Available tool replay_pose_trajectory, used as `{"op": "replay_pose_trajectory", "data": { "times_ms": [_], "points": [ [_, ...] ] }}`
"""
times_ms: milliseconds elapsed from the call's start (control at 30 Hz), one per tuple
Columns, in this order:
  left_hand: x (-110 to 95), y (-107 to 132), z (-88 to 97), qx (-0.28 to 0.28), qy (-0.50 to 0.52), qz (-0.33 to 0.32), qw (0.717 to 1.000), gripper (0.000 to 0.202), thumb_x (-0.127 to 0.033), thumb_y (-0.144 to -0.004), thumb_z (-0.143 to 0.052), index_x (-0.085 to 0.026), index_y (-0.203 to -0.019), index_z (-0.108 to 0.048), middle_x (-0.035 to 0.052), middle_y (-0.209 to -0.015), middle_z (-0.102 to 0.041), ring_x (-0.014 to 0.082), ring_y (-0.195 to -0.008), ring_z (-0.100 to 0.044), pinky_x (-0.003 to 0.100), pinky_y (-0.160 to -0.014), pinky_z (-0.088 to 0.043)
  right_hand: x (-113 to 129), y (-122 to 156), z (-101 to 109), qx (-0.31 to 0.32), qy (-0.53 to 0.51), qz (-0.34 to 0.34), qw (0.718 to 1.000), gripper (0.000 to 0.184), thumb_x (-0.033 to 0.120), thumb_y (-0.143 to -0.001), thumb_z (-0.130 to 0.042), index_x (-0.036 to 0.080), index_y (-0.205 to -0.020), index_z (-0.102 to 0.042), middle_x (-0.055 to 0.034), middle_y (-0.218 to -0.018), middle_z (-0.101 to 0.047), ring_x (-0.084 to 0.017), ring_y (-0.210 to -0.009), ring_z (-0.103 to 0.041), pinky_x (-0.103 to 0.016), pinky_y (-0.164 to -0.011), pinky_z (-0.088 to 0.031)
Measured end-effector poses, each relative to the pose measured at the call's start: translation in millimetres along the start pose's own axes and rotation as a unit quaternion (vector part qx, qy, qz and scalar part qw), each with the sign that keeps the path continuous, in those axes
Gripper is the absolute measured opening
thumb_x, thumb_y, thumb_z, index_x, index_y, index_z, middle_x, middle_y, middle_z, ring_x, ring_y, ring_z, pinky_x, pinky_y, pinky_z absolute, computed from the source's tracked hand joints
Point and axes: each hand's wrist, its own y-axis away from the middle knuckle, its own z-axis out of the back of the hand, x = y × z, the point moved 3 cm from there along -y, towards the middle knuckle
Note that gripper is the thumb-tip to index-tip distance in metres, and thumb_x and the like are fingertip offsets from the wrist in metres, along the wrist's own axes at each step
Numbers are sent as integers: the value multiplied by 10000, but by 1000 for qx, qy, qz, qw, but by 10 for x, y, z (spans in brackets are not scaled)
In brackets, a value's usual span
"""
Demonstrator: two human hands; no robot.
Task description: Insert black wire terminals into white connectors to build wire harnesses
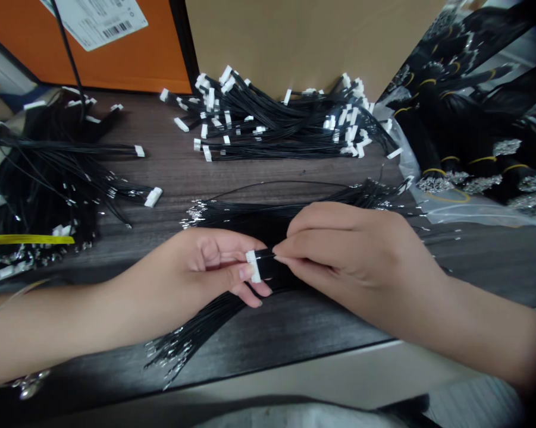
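Observation:
My left hand point(218, 264) pinches a small white connector housing point(253, 266) between thumb and fingers. Close on its right, my right hand point(343, 249) is closed, its thumb and fingertips pinching a thin black wire point(268, 256) at the housing's side. Whether the wire's tip sits inside the housing is too small to tell. Under both hands lies a bundle of loose black wires point(218, 309) with bare metal terminals at its lower left end. Another bundle of black wires point(250, 209) stretches behind the hands, its middle partly hidden by my right hand.
Wires with white connectors point(276, 119) are piled at the back against a cardboard box point(303, 41). A tangled wire heap point(40, 172) with a yellow strip point(27, 239) lies left. Banded wire bundles point(464, 131) on clear plastic fill the right. An orange box point(129, 65) stands back left.

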Motion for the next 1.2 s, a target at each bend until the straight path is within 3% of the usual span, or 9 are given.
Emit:
{"op": "replay_pose_trajectory", "data": {
  "times_ms": [267, 433, 600, 800, 1033, 1200],
  "points": [
    [-12, -6, -4, -3, 19, 4, 1000, 172, 4, -868, -535, -71, -891, -688, 33, -749, -749, 88, -651, -693, 140, -631, -579, -33, 29, 4, -13, -4, 72, 997, 254, 79, -909, -507, 88, -715, -670, -73, -786, -637, -172, -728, -562, -340, -642, -444],
    [4, 7, -6, 3, 48, 0, 999, 212, 24, -866, -529, -90, -939, -692, 10, -730, -754, 72, -653, -699, 116, -632, -572, -46, 40, 17, 20, -24, 29, 999, 334, 106, -951, -439, 132, -698, -656, -50, -801, -639, -142, -725, -561, -306, -632, -452],
    [20, 17, 1, 13, 42, 0, 999, 273, 30, -878, -508, -131, -966, -710, -12, -722, -757, 57, -651, -701, 98, -641, -565, -16, 19, 45, 12, -32, 16, 999, 239, 60, -898, -525, 88, -745, -706, -64, -792, -652, -117, -711, -569, -267, -644, -459],
    [-3, 11, 6, -10, 26, 9, 1000, 229, 20, -869, -518, -110, -948, -688, -3, -716, -753, 80, -650, -708, 106, -619, -568, -45, -14, 131, 0, -40, -53, 998, 172, 62, -856, -592, 106, -756, -725, -33, -735, -654, -71, -665, -565, -200, -582, -431],
    [21, 8, 6, 2, -13, -4, 1000, 178, -49, -872, -542, -121, -908, -700, 3, -777, -752, 89, -677, -696, 120, -648, -565, -35, -24, 61, 10, -30, -28, 999, 206, 98, -882, -566, 113, -742, -716, -38, -750, -672, -95, -694, -578, -216, -616, -445],
    [17, 7, 0, 4, -31, -7, 999, 146, -99, -881, -558, -130, -905, -698, 0, -788, -750, 90, -677, -690, 116, -649, -557, -41, -37, 42, 3, -41, -51, 998, 185, 55, -846, -577, 127, -729, -701, -25, -732, -657, -88, -680, -574, -203, -601, -447]
  ]
}}
